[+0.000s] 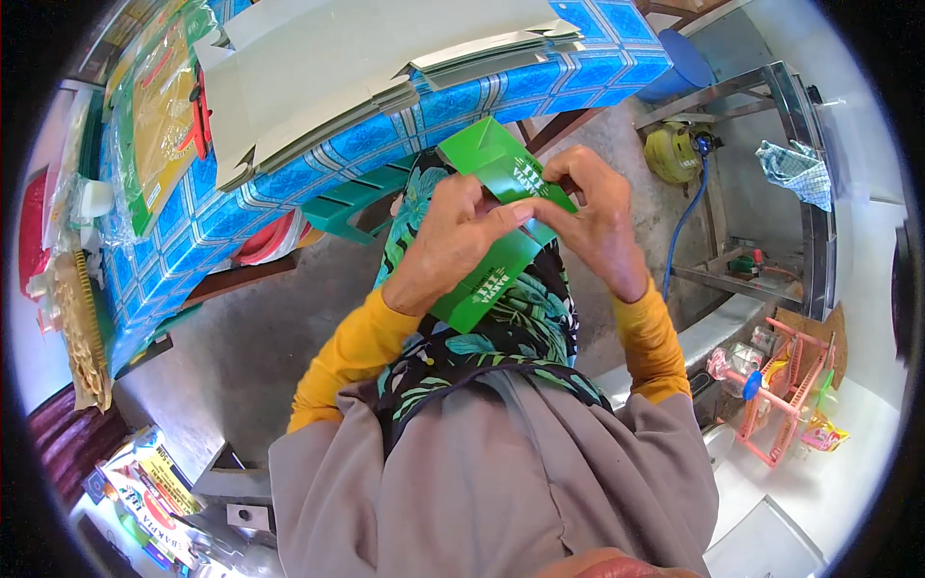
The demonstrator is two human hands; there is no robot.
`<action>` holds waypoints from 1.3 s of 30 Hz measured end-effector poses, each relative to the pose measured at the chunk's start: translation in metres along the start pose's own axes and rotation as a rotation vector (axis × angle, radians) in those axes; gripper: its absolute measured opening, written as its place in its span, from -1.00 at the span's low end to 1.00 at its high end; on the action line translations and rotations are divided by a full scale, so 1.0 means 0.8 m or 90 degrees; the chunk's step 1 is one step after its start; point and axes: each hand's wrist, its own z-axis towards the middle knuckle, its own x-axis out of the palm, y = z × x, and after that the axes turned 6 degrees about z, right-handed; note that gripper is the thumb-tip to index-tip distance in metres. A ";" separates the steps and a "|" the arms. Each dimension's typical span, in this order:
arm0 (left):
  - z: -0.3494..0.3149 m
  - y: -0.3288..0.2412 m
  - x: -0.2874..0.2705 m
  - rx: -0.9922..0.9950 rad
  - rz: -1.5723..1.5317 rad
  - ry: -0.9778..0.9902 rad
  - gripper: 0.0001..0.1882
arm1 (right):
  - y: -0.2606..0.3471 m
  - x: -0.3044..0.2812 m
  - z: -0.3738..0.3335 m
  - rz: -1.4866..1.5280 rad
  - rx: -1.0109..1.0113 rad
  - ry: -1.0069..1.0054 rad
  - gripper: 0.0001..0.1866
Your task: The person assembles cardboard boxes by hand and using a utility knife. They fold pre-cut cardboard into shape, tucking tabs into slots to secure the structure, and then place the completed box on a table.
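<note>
A green cardboard box (pixel 491 275) with white print is above my lap, partly folded, with panels standing out at its far and near ends. My left hand (pixel 451 231) grips its left side, fingers curled round the card. On the right side my right hand (pixel 597 217) pinches the box's edge, its thumb reaching across toward my left thumb. The two thumbs come close together at the middle of the box. My hands cover the central part of the card, so the fold there is hidden.
Ahead, a table with a blue patterned cloth (pixel 540 87) bears stacked flat grey card sheets (pixel 318 72) and plastic-wrapped packs (pixel 159 135). A green plastic stool (pixel 352 197) is beneath its edge. To the right are a gas cylinder (pixel 672 154), a metal stand (pixel 819 260) and a pink rack (pixel 785 405).
</note>
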 end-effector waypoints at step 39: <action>0.051 0.020 -0.073 -0.276 0.073 0.430 -0.72 | -0.031 0.008 0.065 0.177 -0.244 0.439 -0.79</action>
